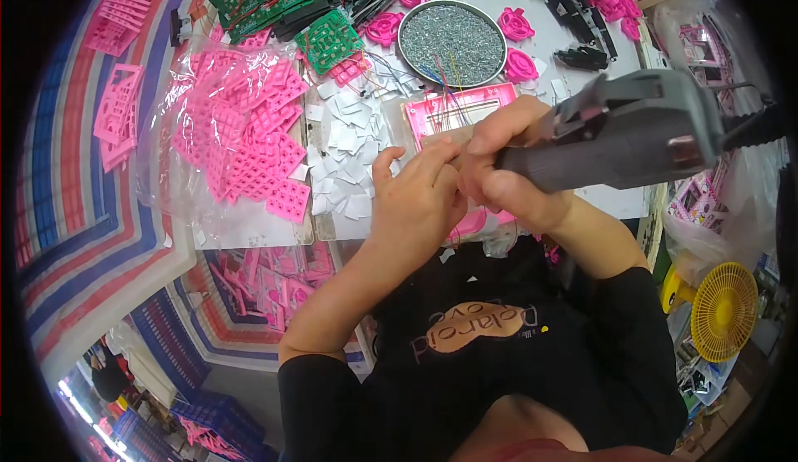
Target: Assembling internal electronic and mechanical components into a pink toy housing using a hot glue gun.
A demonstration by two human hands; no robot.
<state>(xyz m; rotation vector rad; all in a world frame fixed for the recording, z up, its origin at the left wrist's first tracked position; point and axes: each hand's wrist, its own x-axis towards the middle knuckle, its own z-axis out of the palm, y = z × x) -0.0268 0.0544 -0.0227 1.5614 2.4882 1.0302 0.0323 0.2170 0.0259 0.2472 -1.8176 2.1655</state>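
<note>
My right hand point(519, 158) is wrapped around the front of a dark grey electric screwdriver point(615, 142), which lies across to the right with a cord at its rear. Its tip is hidden behind my fingers. Below the hands lies a pink plastic housing point(505, 93), with thin coloured wires point(449, 88) rising at its far side. My left hand point(420, 200) rests over the housing's left side, against the right fingertips. Its fingers are bent together at the tool's front, the outer one apart; what they pinch is hidden. A brownish strip shows beside them.
A round dish of small metal screws point(453, 42) stands beyond the housing. White paper squares point(349, 150) and a clear bag of pink keypad pieces point(241, 121) lie left. Green circuit boards point(328, 42) are piled at the back. A yellow fan point(723, 312) is at right.
</note>
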